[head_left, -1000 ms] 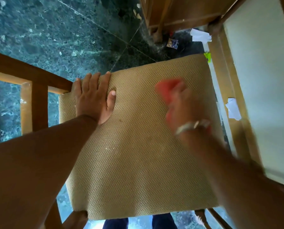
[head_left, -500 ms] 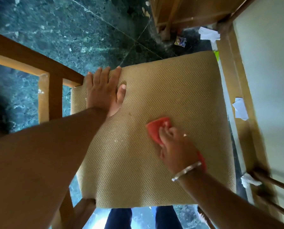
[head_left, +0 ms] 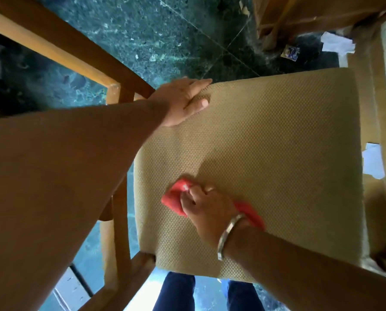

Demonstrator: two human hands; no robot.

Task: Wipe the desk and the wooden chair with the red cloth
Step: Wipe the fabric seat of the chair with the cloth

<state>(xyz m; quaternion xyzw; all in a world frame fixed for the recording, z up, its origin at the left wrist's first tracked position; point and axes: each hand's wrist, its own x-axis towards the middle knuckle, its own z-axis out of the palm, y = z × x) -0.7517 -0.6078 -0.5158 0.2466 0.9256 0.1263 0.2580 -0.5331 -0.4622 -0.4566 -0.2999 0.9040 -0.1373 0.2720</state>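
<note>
Mid-task, the right hand (head_left: 210, 205) grips the red cloth (head_left: 174, 197) bunched on the lower-left part of the chair (head_left: 277, 153) seat, the left hand (head_left: 183, 99) lies flat at its upper-left corner, and the wooden frame looks unwiped.

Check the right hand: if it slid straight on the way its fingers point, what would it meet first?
Probably only bare seat cushion at first; the right hand, gripping the red cloth, points up-left, roughly toward the left hand.

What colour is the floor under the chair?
Dark green, marbled with pale flecks: the floor, seen in the head view, past the chair seat.
</note>
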